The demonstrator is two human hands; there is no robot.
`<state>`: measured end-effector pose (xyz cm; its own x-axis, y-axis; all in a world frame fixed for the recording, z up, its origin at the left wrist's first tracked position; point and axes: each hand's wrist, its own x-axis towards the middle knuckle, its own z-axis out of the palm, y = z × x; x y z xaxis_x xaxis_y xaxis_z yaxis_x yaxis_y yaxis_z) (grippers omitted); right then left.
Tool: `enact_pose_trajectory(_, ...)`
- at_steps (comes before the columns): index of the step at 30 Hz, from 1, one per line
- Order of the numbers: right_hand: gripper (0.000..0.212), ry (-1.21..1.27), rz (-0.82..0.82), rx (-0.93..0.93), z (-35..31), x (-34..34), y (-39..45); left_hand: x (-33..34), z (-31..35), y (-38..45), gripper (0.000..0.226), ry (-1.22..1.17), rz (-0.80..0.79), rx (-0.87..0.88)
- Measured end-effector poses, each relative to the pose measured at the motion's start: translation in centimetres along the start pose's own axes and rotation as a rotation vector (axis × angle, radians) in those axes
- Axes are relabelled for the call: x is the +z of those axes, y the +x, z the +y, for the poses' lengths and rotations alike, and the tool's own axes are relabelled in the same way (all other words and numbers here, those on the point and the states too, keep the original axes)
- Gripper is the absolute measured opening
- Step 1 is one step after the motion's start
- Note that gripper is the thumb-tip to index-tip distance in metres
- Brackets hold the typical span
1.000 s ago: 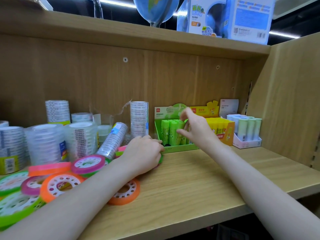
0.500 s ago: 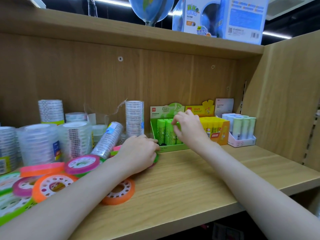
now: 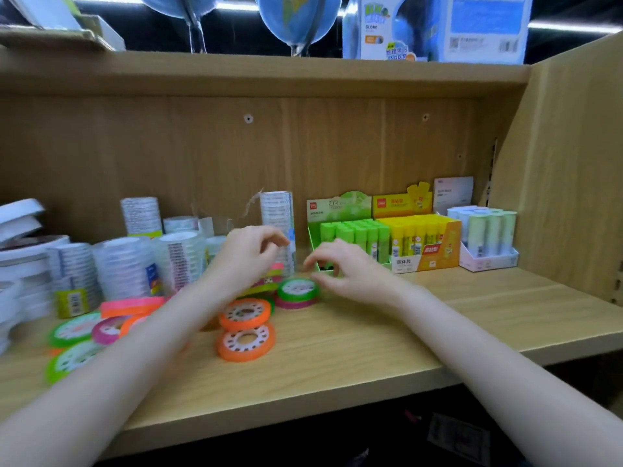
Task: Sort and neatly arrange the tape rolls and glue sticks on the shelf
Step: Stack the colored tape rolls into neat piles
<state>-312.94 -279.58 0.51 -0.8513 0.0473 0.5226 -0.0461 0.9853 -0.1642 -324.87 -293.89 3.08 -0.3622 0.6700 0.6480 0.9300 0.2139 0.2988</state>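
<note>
Coloured tape rolls lie loose on the wooden shelf: two orange rolls stacked askew, and a green roll on a pink one. More green, pink and orange rolls spread to the left. Clear tape stacks stand behind them. My left hand hovers above the coloured rolls with fingers loosely curled, holding nothing. My right hand hangs just right of the green roll, fingers bent, also holding nothing. Green glue sticks, yellow glue sticks and pale ones stand in display boxes at the back right.
White tape rolls pile up at the far left. The shelf's side panel closes off the right. Globes and boxes sit on the shelf above. Bare wood lies at the front and right of the shelf.
My right hand left the green glue box and dropped toward the green roll. My left hand lifted off the rolls it covered, uncovering the green-on-pink pair and a second orange roll.
</note>
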Motion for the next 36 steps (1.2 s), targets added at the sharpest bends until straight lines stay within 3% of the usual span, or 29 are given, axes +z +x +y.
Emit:
enact_pose_trajectory(3,0.03,-0.026,-0.23,0.07,-1.0,1.2,-0.6,-2.3,-1.5,-2.4,0.024,0.12,-0.15,0.016)
enact_pose_trajectory(6,0.024,0.066,-0.218,0.115,-1.8,0.8,-1.4,-3.8,-3.1,-5.0,0.056,0.295,-0.289,0.035)
enact_pose_trajectory(9,0.022,0.201,-0.187,0.159,-2.8,0.5,-2.2,-4.3,-4.0,-6.1,0.074,0.293,-0.26,0.07)
enact_pose_trajectory(12,0.022,0.268,-0.043,0.178,-3.6,0.3,-0.9,-5.0,-3.9,-7.1,0.071,0.185,-0.153,0.054)
enact_pose_trajectory(14,0.028,0.24,-0.02,0.198,-4.1,0.3,1.3,-5.1,-4.3,-8.5,0.067,0.155,-0.177,0.06)
enact_pose_trajectory(18,0.049,0.187,-0.249,0.327,-6.4,1.1,4.7,-4.9,-5.5,-10.7,0.06,0.29,-0.172,0.108)
enact_pose_trajectory(20,0.054,0.141,-0.267,0.37,-7.2,2.3,5.1,-4.7,-5.7,-10.7,0.056,0.281,-0.138,0.126)
enact_pose_trajectory(23,0.04,0.376,-0.092,0.448,-7.3,3.1,4.8,-4.4,-5.7,-10.4,0.055,0.275,-0.141,0.149)
enact_pose_trajectory(25,0.032,0.572,0.056,0.475,-7.2,1.7,4.3,-4.2,-5.9,-10.3,0.041,0.268,-0.116,0.141)
enact_pose_trajectory(28,0.034,0.414,0.167,0.427,-6.6,-1.4,2.4,-4.1,-5.9,-10.2,0.038,0.272,-0.06,0.101)
enact_pose_trajectory(31,0.038,0.209,0.011,0.396,-6.2,-1.6,-0.6,-3.8,-6.3,-10.3,0.039,0.385,0.024,0.08)
enact_pose_trajectory(33,0.045,0.212,-0.071,0.37,-5.9,-0.2,-2.4,-3.8,-6.4,-10.2,0.03,0.436,0.02,0.071)
enact_pose_trajectory(36,0.055,0.246,-0.009,0.33,-5.9,1.1,-2.9,-4.0,-6.3,-10.3,0.037,0.46,0.015,0.089)
